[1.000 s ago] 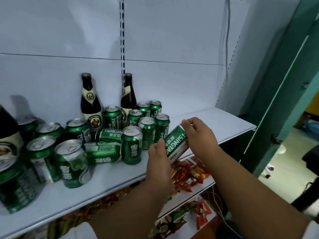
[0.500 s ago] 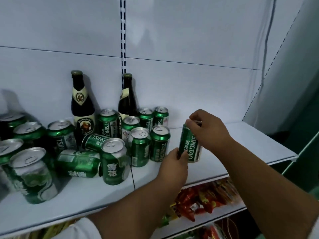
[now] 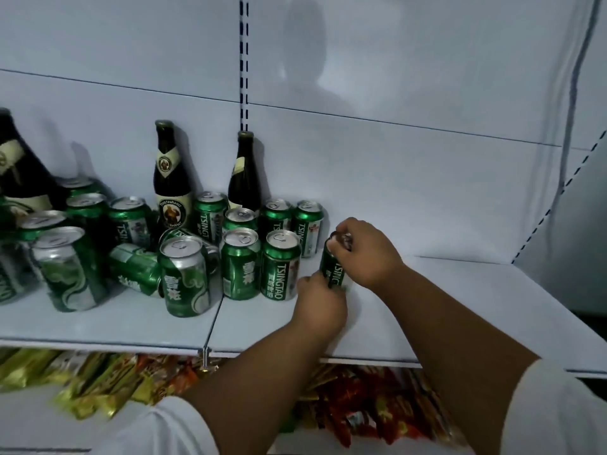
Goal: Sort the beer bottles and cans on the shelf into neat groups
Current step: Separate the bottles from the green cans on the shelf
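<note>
Bottom of frame: two bare forearms reach up from white sleeves, over a lower shelf (image 3: 328,444) heaped with crinkly snack packets (image 3: 368,408), yellow at lower left, red at lower centre.

Mid frame: front lip of the white metal beer shelf (image 3: 427,330) runs across, with a seam and small bracket at centre. Right half of this shelf is bare flat sheet, open room out to the right corner.

Left hand (image 3: 320,307), centre frame, fingers curled against the base of an upright green Tsingtao can (image 3: 333,272). Right hand (image 3: 364,254) clamps over the can's top, fingertips pinching the rim. The can stands on the shelf just right of the can cluster, close to but apart from the nearest can (image 3: 281,266); whether its base is fully down is hard to tell behind the left hand.

Left of centre: glossy green cylinders with silver pull-tab lids, mostly upright, packed loosely. One toppled can (image 3: 136,274) lies on its side between uprights; a second appears to lie behind it.

Further back: two dark glass bottles against the rear wall, a labelled bottle (image 3: 170,185) and a plainer bottle (image 3: 243,178). A third large bottle (image 3: 18,178) is cut off at far left.

Rear: smooth white panels, slotted upright rail (image 3: 243,60) at top centre.
</note>
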`<state>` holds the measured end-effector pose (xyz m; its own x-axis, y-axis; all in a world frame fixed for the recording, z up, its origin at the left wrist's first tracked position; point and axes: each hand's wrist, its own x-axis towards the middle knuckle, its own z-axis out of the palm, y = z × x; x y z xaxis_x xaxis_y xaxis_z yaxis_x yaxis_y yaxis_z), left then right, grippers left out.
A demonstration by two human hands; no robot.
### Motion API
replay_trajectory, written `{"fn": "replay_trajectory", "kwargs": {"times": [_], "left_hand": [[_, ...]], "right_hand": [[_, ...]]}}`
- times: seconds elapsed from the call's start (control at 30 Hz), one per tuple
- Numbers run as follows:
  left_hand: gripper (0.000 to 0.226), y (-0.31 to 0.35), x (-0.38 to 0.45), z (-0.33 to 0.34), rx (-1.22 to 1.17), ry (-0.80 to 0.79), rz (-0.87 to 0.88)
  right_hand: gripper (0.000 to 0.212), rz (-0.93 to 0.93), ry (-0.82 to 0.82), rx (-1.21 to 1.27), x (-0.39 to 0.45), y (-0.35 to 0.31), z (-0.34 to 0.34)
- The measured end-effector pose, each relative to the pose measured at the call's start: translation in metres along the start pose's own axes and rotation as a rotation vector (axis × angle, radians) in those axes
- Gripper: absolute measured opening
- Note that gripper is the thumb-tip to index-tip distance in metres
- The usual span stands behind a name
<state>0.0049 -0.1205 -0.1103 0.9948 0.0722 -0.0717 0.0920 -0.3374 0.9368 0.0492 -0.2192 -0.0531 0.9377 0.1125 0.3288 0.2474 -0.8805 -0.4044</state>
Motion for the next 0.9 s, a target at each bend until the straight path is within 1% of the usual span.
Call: {"fn": "replay_trajectory", "kwargs": {"times": [0.1, 0.2, 0.27, 0.33, 0.43, 0.57, 0.67, 0.77, 0.9], "left_hand": [[0.021, 0.005, -0.006, -0.005, -0.054, -0.002, 0.012], [0.023, 0.001, -0.015, -0.011, -0.182, 0.031, -0.002], [0.024, -0.003, -0.025, -0.019, -0.241, 0.121, 0.016], [0.025, -0.009, -0.033, -0.03, -0.27, 0.242, 0.053], [0.026, -0.019, -0.046, -0.054, -0.264, 0.408, 0.073], [0.024, -0.032, -0.055, -0.085, -0.263, 0.503, 0.043], [0.023, -0.039, -0.058, -0.107, -0.236, 0.556, 0.059], [0.022, -0.05, -0.058, -0.128, -0.261, 0.601, 0.068], [0.019, -0.064, -0.055, -0.155, -0.274, 0.655, 0.087]], "right_hand": [[0.03, -0.016, -0.03, 0.043, 0.0, 0.004, 0.0], [0.035, -0.016, -0.064, -0.007, 0.002, 0.003, -0.003], [0.037, -0.059, -0.011, -0.089, 0.002, -0.003, -0.005], [0.035, -0.139, 0.072, -0.122, 0.001, -0.015, -0.007], [0.028, -0.293, 0.118, -0.006, -0.004, -0.05, -0.003], [0.028, -0.481, 0.059, 0.098, -0.015, -0.097, 0.021], [0.028, -0.551, 0.016, 0.115, -0.017, -0.122, 0.036], [0.033, -0.58, -0.03, 0.091, -0.014, -0.142, 0.048], [0.034, -0.547, -0.098, 0.05, -0.009, -0.163, 0.06]]}}
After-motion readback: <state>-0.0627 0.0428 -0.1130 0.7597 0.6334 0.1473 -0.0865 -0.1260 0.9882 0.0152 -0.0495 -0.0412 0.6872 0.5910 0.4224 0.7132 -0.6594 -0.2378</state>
